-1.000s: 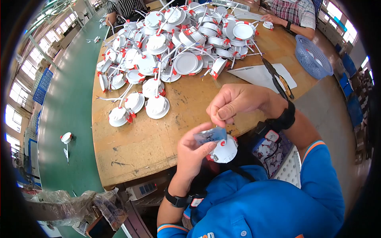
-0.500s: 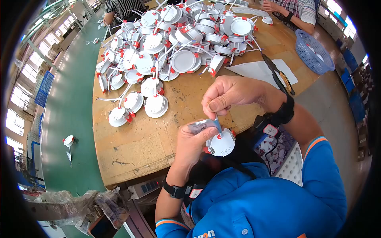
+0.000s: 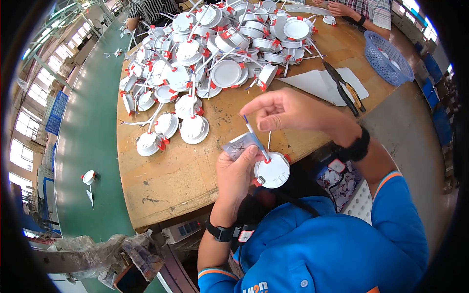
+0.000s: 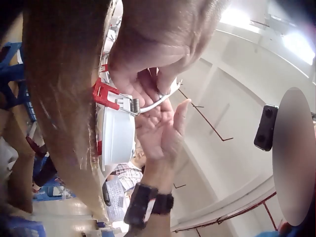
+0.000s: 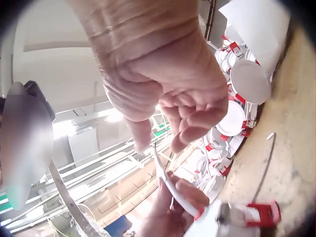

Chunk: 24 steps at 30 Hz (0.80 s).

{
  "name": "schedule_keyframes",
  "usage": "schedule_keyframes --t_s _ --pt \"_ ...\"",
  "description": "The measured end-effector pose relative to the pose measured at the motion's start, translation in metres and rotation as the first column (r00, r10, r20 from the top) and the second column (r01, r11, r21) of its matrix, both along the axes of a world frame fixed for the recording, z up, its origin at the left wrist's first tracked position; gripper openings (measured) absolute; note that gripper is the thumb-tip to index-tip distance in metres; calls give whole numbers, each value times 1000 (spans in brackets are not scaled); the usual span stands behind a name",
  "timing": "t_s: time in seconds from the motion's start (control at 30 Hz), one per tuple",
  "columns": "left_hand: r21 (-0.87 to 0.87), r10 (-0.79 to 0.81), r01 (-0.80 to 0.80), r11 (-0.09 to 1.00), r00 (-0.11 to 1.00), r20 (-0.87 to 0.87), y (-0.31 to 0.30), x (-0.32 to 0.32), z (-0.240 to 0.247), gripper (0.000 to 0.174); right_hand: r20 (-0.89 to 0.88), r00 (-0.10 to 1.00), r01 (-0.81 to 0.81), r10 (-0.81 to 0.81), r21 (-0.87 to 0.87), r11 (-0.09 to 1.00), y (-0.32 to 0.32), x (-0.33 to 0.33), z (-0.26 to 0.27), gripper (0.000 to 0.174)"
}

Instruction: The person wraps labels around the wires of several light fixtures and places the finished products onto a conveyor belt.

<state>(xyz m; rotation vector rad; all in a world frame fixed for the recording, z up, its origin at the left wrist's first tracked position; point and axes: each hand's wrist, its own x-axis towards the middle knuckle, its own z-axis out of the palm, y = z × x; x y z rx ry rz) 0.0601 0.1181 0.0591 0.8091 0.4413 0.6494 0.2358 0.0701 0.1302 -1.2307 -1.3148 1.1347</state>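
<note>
My left hand (image 3: 233, 173) pinches a white cable (image 3: 252, 133) and a small clear printed plastic bag (image 3: 238, 145) between thumb and fingers. The cable comes out of a round white downlight (image 3: 273, 172), which hangs beside that hand near the table's front edge. A red spring clip (image 4: 106, 94) shows on the downlight's side in the left wrist view. My right hand (image 3: 299, 113) is just above the cable's upper end, thumb and forefinger apart. From the right wrist, the cable tip (image 5: 156, 146) appears near the thumb, with the other fingers loosely bent.
A heap of white downlights (image 3: 224, 73) with red clips covers the table's far part. A black tool with orange on its handles (image 3: 344, 89) lies on white paper (image 3: 312, 83). A blue basket (image 3: 386, 61) stands at the right; one downlight (image 3: 88, 177) lies on the green surface.
The fingers of my right hand have parted from the cable and moved up, leaving its end in sight. My left hand still holds the bag and cable, with the downlight little moved.
</note>
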Motion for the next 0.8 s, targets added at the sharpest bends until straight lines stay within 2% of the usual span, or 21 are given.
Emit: schedule_keyframes --t_s 0.1,0.2,0.23,0.33,0.43,0.53,0.6,0.8 --pt "-64 98 -93 994 992 83 4 6 -9 9 343 937 119 -64 -140 983 -23 -9 -11 27" --pt "-93 141 -131 987 984 108 5 10 -12 6 489 835 177 -252 194 965 -28 -24 -42 23" --pt "-94 157 -146 985 981 115 4 11 -12 5 452 829 234 -329 254 938 -27 -29 -46 20" --pt "-89 160 -151 985 981 109 8 10 -13 5 418 815 278 -401 325 904 -22 -35 -54 17" --pt "-82 181 -173 982 978 102 10 7 -13 5 348 841 325 -415 289 901 -18 -41 -53 15" --pt "-101 199 -188 977 974 112 9 7 -11 6 124 911 365 -393 204 909 -15 -42 -61 12" --pt "-115 205 -192 975 972 116 8 7 -11 7 35 934 346 -355 150 926 -14 -41 -66 11" --pt "-113 167 -152 982 976 140 9 8 -18 7 -218 942 266 -254 26 964 -15 -36 -77 15"
